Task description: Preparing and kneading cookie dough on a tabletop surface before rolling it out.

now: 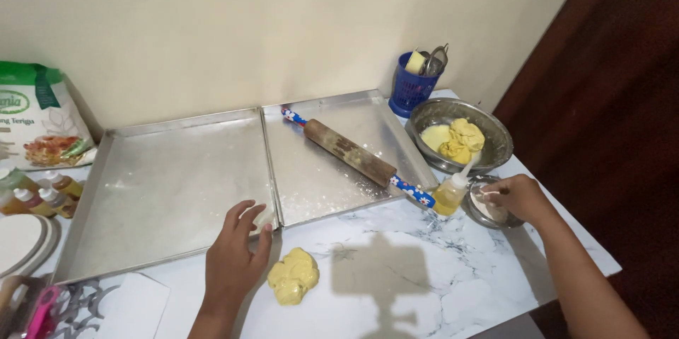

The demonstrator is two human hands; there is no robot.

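My left hand (235, 254) rests with fingers spread on the front corner of the left metal tray (163, 190), holding nothing. Just right of it a lump of yellow dough (293, 277) lies on the marble-patterned table (424, 261). My right hand (520, 196) reaches into a small metal bowl of white flour (488, 209), fingers pinched in the flour. A wooden rolling pin with blue flowered handles (351, 153) lies diagonally across the right metal tray (332, 162).
A large steel bowl (495, 142) with more yellow dough stands at the back right, a squeeze bottle of oil (451, 194) in front of it. A blue utensil basket (412, 88), a flour bag (39, 119), several small bottles (42, 197) and plates (21, 240) line the edges.
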